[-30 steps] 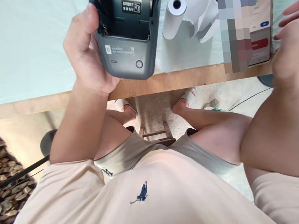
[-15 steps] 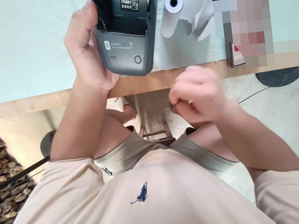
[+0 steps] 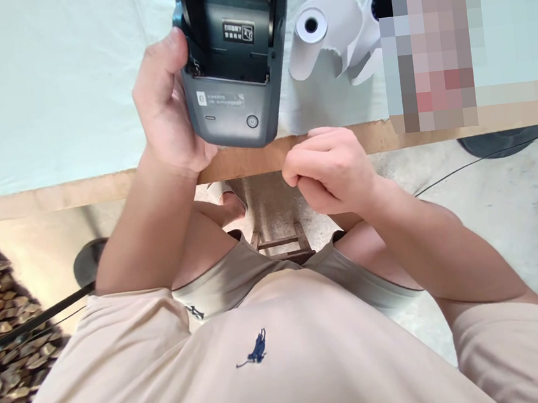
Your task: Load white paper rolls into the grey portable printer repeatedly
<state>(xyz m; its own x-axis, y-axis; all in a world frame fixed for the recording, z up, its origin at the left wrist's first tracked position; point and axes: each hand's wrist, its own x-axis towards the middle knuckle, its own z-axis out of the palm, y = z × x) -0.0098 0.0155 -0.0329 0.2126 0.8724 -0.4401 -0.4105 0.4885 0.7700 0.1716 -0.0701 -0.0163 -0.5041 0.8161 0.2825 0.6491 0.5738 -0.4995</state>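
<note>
My left hand (image 3: pixel 166 113) grips a dark grey portable thermal printer (image 3: pixel 234 118) by its left side, thumb on the rim. The printer tilts toward me above the table's front edge. Its paper bay shows bare, with a small printed label inside; a round power button sits on the front face. Below and right of the printer, apart from it, my right hand (image 3: pixel 331 172) is closed with curled fingers. What those fingers hold, if anything, is hidden. A white paper roll (image 3: pixel 305 47) stands right of the printer, with a loose curl of paper (image 3: pixel 343 20) behind it.
A pale blue-green cloth (image 3: pixel 46 90) covers the table, whose wooden edge (image 3: pixel 47 198) runs across in front of me. A second roll (image 3: pixel 367 34) is partly covered by a blurred patch. Below are a wooden stool (image 3: pixel 283 242), a thin cable (image 3: pixel 467 164) and stacked firewood (image 3: pixel 5 300) at left.
My right hand has moved left, closer to the printer, its fingers still curled. The printer, still in my left hand, appears slightly lower and farther right in view.
</note>
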